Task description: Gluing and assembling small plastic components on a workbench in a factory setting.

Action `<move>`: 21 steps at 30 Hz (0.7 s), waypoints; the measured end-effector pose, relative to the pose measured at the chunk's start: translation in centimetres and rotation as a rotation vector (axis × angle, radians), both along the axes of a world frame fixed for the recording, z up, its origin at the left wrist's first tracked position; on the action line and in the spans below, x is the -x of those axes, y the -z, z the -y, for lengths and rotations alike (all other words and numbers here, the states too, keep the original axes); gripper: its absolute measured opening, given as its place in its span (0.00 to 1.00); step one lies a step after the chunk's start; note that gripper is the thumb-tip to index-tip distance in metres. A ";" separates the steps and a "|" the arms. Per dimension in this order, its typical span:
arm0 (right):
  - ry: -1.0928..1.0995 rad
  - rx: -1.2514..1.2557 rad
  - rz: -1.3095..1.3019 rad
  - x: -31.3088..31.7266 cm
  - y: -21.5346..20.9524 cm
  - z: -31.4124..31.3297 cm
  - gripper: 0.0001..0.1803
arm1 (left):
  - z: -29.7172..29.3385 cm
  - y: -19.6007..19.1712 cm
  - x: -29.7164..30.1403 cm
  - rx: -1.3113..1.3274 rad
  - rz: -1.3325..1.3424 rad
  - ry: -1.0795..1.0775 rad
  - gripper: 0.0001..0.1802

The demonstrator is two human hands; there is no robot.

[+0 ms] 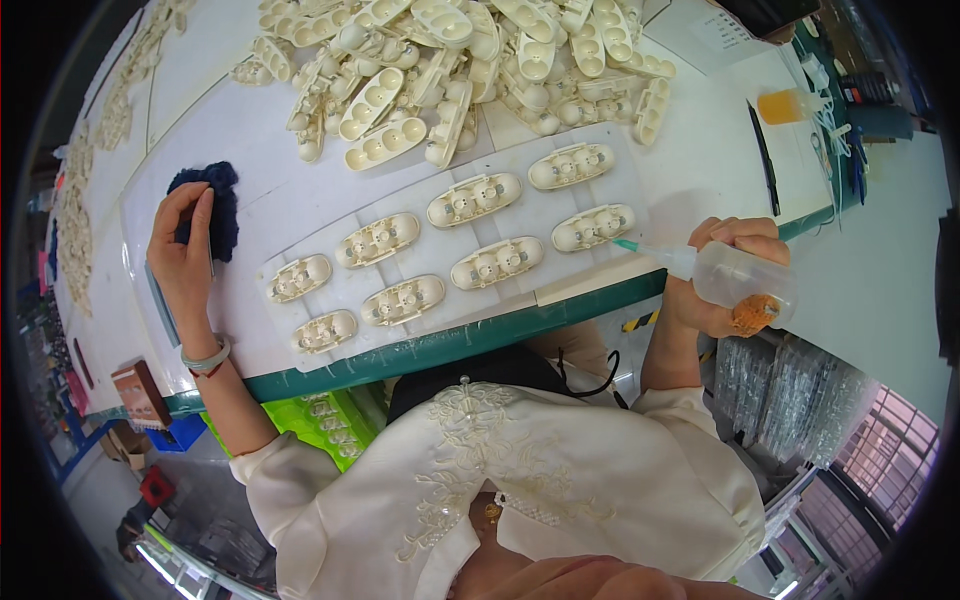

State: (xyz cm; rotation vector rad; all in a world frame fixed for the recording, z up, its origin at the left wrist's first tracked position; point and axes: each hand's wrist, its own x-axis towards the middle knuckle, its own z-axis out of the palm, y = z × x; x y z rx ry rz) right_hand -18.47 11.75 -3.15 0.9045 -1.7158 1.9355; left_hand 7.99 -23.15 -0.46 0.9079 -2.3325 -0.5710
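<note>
My right hand is wrapped round a clear squeeze bottle with a green needle tip. That tip reaches the near end of a cream oval plastic part, the rightmost in the front row. Several such parts lie in two rows on a pale flat board, each with small round pieces in its middle. At the left, the fingers of my left hand are pinched together on a dark blue cloth. A thin, shiny sliver shows beside that palm; its kind is unclear.
A big heap of cream plastic parts fills the far middle of the table. More lie along the far left. A black pen-like tool and an orange-filled bottle are at the right. The table's green edge runs before me.
</note>
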 end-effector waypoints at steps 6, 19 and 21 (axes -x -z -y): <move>0.011 -0.120 0.007 -0.4 -0.3 0.2 0.29 | 0.1 0.3 -0.1 -0.003 0.001 -0.007 0.07; 0.090 -0.080 -0.044 0.8 0.4 -1.3 0.27 | 0.1 0.3 -0.4 -0.043 0.008 -0.032 0.08; 0.211 -0.211 -0.115 0.6 0.4 -1.1 0.28 | 0.2 0.4 -0.3 -0.025 0.013 -0.023 0.09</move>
